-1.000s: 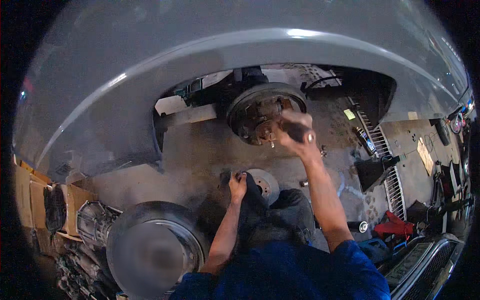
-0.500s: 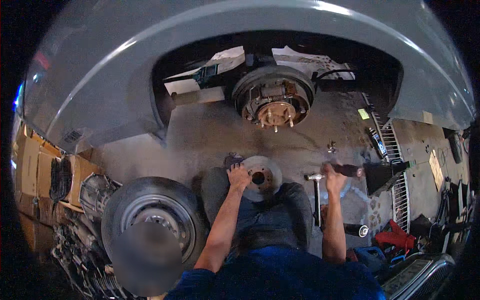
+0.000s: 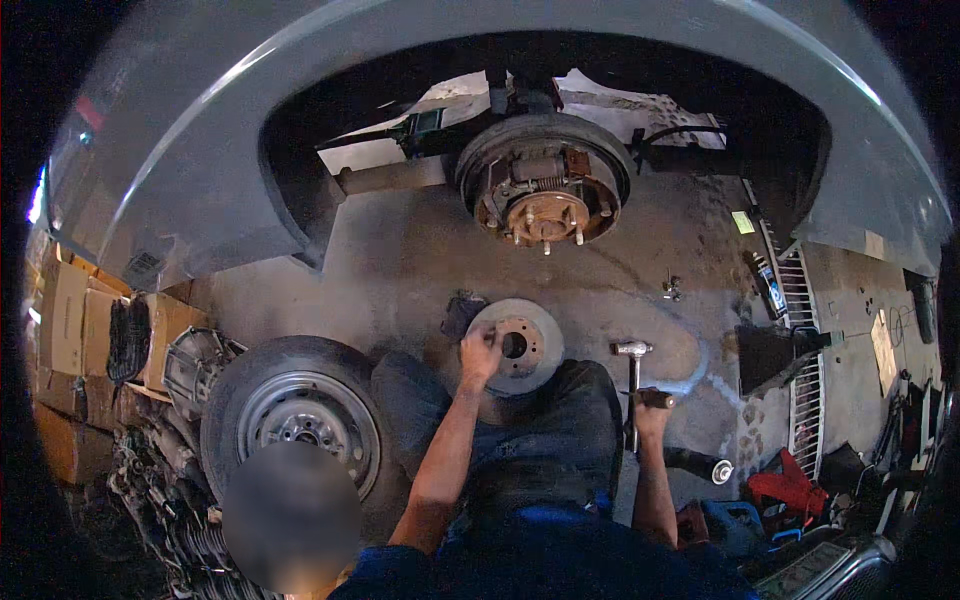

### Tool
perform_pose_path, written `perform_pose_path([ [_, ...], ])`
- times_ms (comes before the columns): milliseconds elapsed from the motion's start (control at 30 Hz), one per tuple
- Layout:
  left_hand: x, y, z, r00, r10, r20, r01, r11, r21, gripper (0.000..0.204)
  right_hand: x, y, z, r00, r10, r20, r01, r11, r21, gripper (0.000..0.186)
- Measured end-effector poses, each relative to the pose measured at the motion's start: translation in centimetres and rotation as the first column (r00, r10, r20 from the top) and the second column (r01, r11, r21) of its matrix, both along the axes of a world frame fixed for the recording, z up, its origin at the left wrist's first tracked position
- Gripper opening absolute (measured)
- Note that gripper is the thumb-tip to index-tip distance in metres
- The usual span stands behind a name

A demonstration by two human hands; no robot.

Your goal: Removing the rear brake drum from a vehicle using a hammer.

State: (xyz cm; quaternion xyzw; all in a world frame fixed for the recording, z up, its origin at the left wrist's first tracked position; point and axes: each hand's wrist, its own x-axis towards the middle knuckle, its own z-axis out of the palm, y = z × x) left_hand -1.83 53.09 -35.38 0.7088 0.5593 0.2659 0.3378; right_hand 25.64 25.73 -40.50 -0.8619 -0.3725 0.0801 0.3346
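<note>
A round grey brake drum [image 3: 543, 345] with a central hole and bolt holes rests between my knees. On its face, left of the hole, sits my left hand [image 3: 481, 352], its fingers bent and drawn together; whether something is pinched there is hidden. My right hand [image 3: 651, 412] is wrapped around a short dark-handled tool [image 3: 655, 399], whose exact kind I cannot make out. Just beside that hand a hammer [image 3: 633, 350] lies on the floor, metal head pointing away from me. A dark crumpled cloth [image 3: 461, 313] lies beyond the drum's left edge.
Ahead, under the grey fender [image 3: 200, 180], is a rusty wheel hub [image 3: 545, 215] with exposed brake shoes. A wheel [image 3: 365, 400] lies at my left, partly behind a blurred patch. A spray can [image 3: 772, 290], metal grating [image 3: 806, 400], a black cylinder [image 3: 705, 465] and red cloth [image 3: 785, 485] lie right.
My right hand has come back toward me with the dark tool, down beside the hammer. My left hand's fingers have gone from spread on the drum to drawn together.
</note>
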Motion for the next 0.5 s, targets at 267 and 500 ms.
perform_pose_path([
  [267,7.0,8.0,19.2,0.983,-0.176,-0.049,0.179,0.878,0.445,0.040,-4.4,4.0,10.6,0.942,-0.223,-0.250,0.227,0.974,-0.011,0.018],
  [500,7.6,12.0,20.3,0.880,-0.415,-0.232,0.475,0.769,0.427,0.062,-8.1,11.9,22.2,0.993,0.091,-0.069,-0.026,0.772,0.635,0.013],
])
